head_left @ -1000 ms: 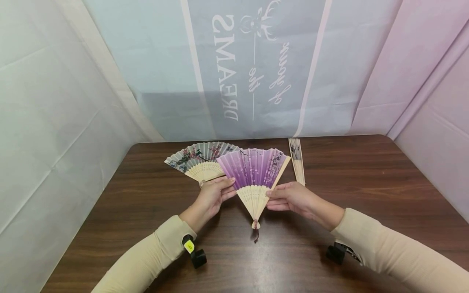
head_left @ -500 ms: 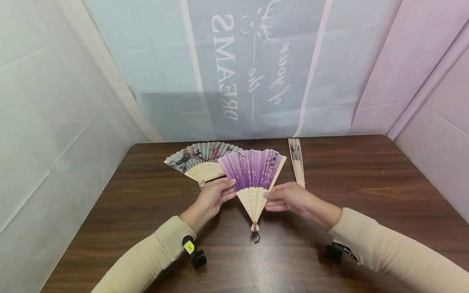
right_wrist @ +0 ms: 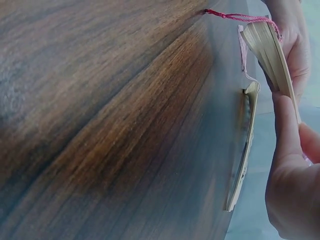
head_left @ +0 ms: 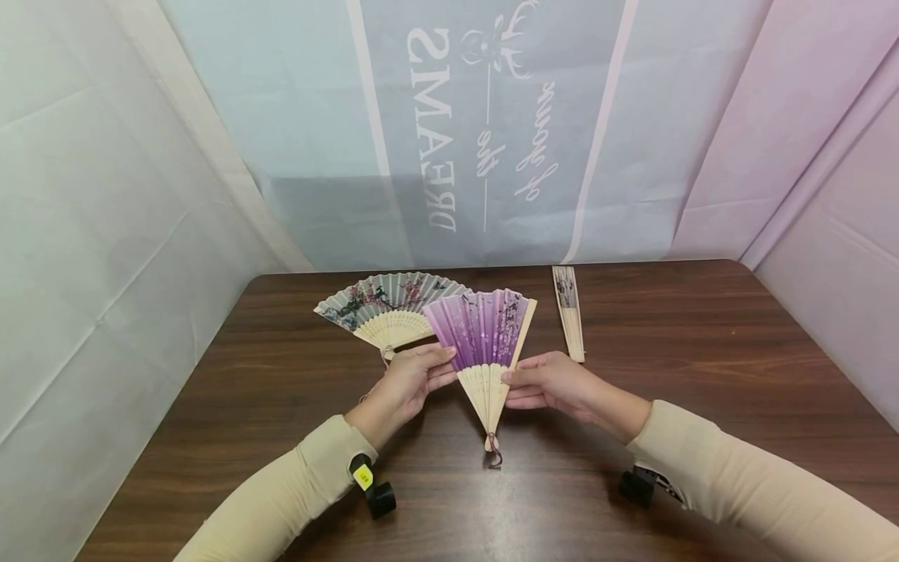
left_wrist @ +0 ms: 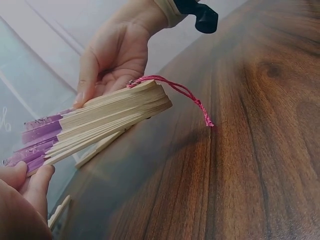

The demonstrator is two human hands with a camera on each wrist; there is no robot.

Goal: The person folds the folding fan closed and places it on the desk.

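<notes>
A purple folding fan (head_left: 479,332) with pale ribs and a blossom pattern is partly spread between both hands, above the table. My left hand (head_left: 414,378) pinches its left edge between thumb and fingers, where cloth meets ribs. On the opposite edge, my right hand (head_left: 551,382) grips the outer rib lower down. The fan's pivot end points toward me, and a reddish cord (left_wrist: 192,97) hangs from it. Behind and left lies a spread grey fan (head_left: 389,300) with a floral print, its right part covered by the purple one.
A folded pale fan (head_left: 570,312) lies at the back right of the brown wooden table (head_left: 667,336). Beyond the table's back edge hangs a blue-grey cloth (head_left: 477,156) with mirrored lettering. A white cloth wall (head_left: 126,273) stands at the left.
My right hand has moved slightly left and toward me. The purple fan has become narrower, its right edge shifting inward and its pivot end dropping a little nearer. The left hand stays almost still.
</notes>
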